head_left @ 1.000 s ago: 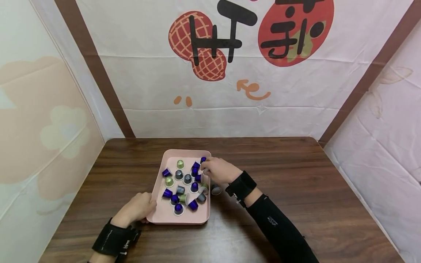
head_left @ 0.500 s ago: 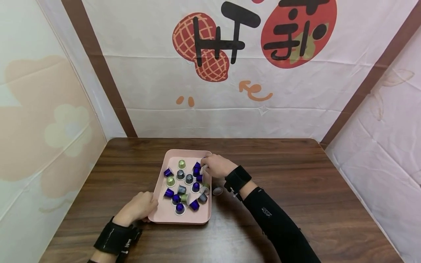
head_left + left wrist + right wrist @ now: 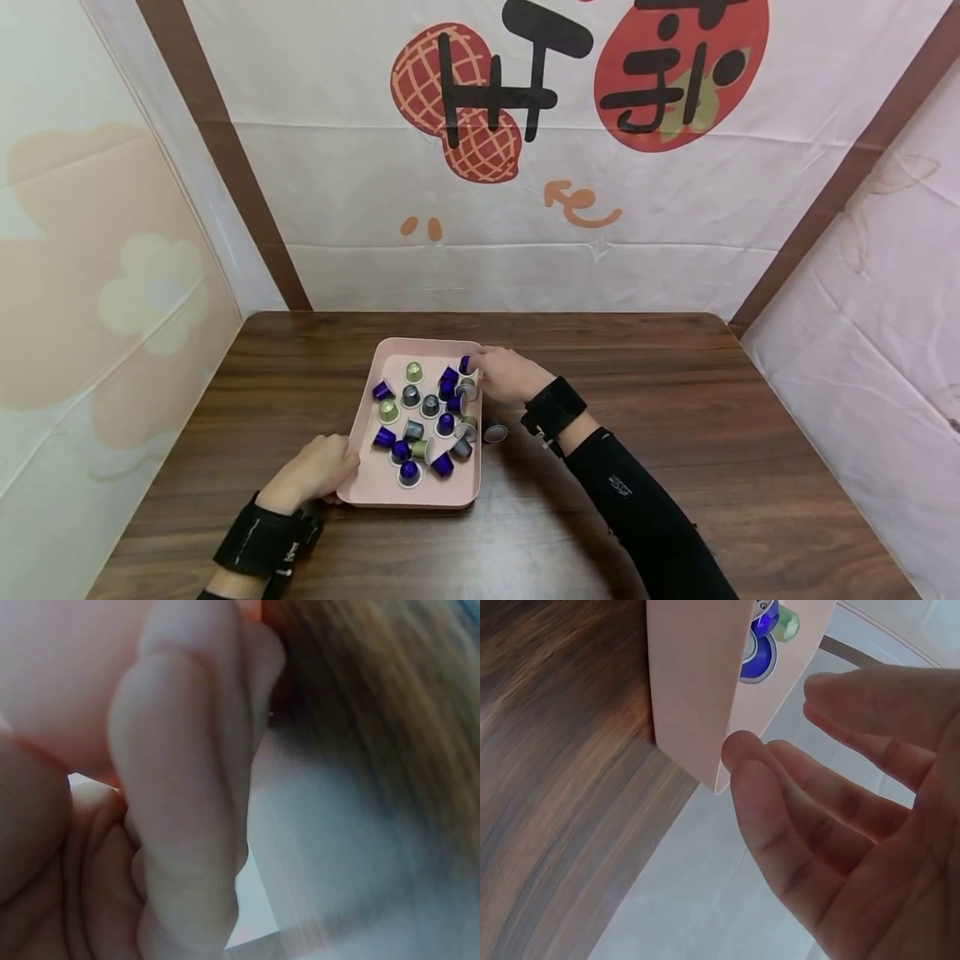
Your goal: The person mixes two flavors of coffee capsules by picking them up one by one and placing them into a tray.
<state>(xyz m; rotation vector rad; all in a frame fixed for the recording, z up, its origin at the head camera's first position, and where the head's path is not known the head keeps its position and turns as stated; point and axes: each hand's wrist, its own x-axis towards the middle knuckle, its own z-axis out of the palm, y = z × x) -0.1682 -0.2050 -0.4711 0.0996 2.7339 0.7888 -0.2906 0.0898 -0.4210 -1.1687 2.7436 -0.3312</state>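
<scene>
A pink tray [image 3: 442, 497] lies on the dark wooden table [image 3: 675, 392] and holds several purple, grey and green capsules [image 3: 420, 417]. My left hand [image 3: 318, 471] grips the tray's near left edge, fingers curled round the rim; the left wrist view shows only those fingers [image 3: 187, 787] against the pink tray [image 3: 67, 667]. My right hand [image 3: 480, 367] is at the tray's far right rim with straight, relaxed fingers that hold nothing. In the right wrist view, the right hand [image 3: 780, 720] sits beside the tray wall [image 3: 694, 690], the thumb tip close to its corner.
One grey capsule [image 3: 495, 433] lies on the table just right of the tray. Printed cloth walls [image 3: 525, 167] close in the table at the back and on both sides. A purple capsule [image 3: 761, 652] shows over the tray wall.
My right hand has shifted from over the capsules at the tray's right side to its far right rim. The left hand keeps its grip on the tray.
</scene>
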